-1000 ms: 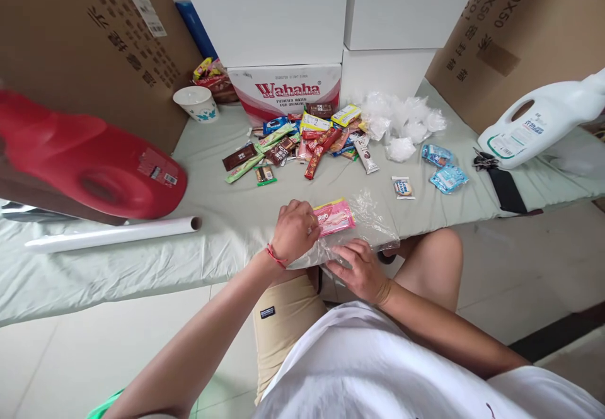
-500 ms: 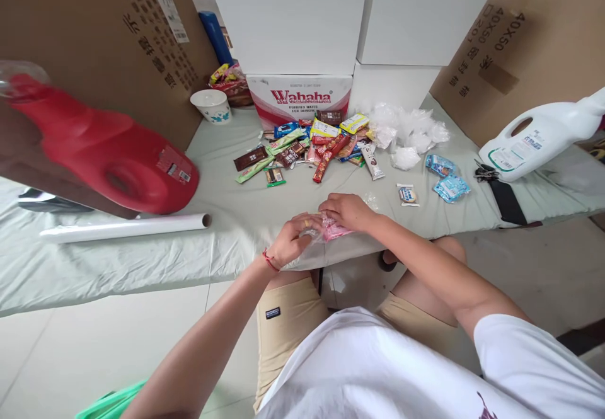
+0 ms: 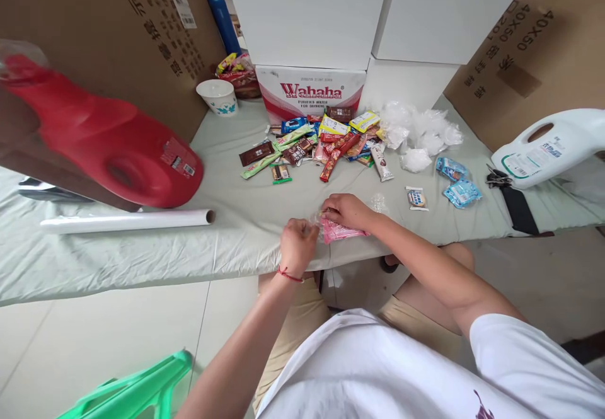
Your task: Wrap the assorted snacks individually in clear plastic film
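Observation:
At the table's front edge lies a pink packet (image 3: 341, 232), partly covered by clear plastic film (image 3: 316, 219). My right hand (image 3: 347, 210) bends over the packet from above, fingers closed on its upper edge. Left of it, my left hand (image 3: 299, 241) is closed, thumb and fingers pinching the end of the film. A crumpled bit of clear plastic (image 3: 378, 203) sits just beyond my right wrist. Farther right are a small wrapped biscuit (image 3: 416, 198) and two blue packets (image 3: 462, 193).
A heap of wrapped snacks (image 3: 331, 142) and crumpled clear bags (image 3: 420, 130) lie before the Wahaha box (image 3: 312, 91). On the left are a red jug (image 3: 113, 148), a film roll (image 3: 137, 220) and a paper cup (image 3: 218, 97). A white jug (image 3: 548, 145) stands tilted at right.
My left hand has turned and closed, drawing slightly away from the packet with the film. More of the pink packet shows beneath my right hand. The view has shifted slightly.

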`<state>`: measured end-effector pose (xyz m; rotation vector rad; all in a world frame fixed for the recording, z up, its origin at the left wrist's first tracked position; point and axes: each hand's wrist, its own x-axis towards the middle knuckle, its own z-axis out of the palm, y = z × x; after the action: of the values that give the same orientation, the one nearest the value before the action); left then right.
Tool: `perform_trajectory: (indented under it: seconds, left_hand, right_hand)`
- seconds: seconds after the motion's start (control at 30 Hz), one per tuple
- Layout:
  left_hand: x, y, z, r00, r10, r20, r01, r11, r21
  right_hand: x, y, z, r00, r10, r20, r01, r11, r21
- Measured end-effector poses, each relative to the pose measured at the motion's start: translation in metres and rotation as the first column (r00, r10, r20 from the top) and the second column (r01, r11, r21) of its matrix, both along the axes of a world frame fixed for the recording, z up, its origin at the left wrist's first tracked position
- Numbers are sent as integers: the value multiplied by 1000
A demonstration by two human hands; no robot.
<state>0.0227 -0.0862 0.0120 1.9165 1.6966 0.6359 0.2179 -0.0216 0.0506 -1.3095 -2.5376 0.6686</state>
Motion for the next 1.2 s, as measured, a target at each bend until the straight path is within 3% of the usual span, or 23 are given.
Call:
perform_trajectory:
  seconds: [0.1, 0.17, 0.27, 0.37, 0.47, 0.63, 0.77, 0.9, 1.07, 1.2]
  left_hand:
    - [23, 6, 17, 983, 147, 112, -154, 987, 48]
    - [46, 2, 26, 984, 131, 122, -147, 981, 128]
    - [74, -13, 28, 999, 0, -52, 13, 966, 258]
    - [83, -27, 19, 967, -111, -229, 183, 928, 325]
    - [81, -32, 10, 940, -155, -302, 260, 901, 346]
    - [76, -26, 7, 936, -160, -313, 271, 896, 353]
    - [76, -27, 10, 945, -151, -289, 250, 903, 348]
    - [77, -27, 17, 924, -170, -343, 280, 912, 299]
    - [85, -19, 23, 877, -200, -438, 323, 918, 229]
    - [92, -10, 29, 869, -217, -444, 322, 930, 176]
  right_hand:
    - [3, 5, -6, 996, -5, -93, 2, 1000, -22]
    - [7, 9, -8, 991, -1, -136, -6, 999, -49]
    - [19, 16, -7, 983, -34, -183, 5, 988, -154]
    - [44, 19, 2, 943, -190, -273, 116, 957, -266]
    - [78, 9, 16, 892, -258, -370, 206, 963, -176]
    - [121, -39, 26, 967, -126, -223, 129, 992, -1]
    - [138, -64, 15, 994, -63, -92, 55, 994, -91]
    - [147, -46, 6, 963, -157, -220, 139, 986, -94]
    - [137, -8, -16, 950, -273, -152, 277, 961, 10]
    - [126, 6, -31, 961, -230, -155, 230, 973, -21]
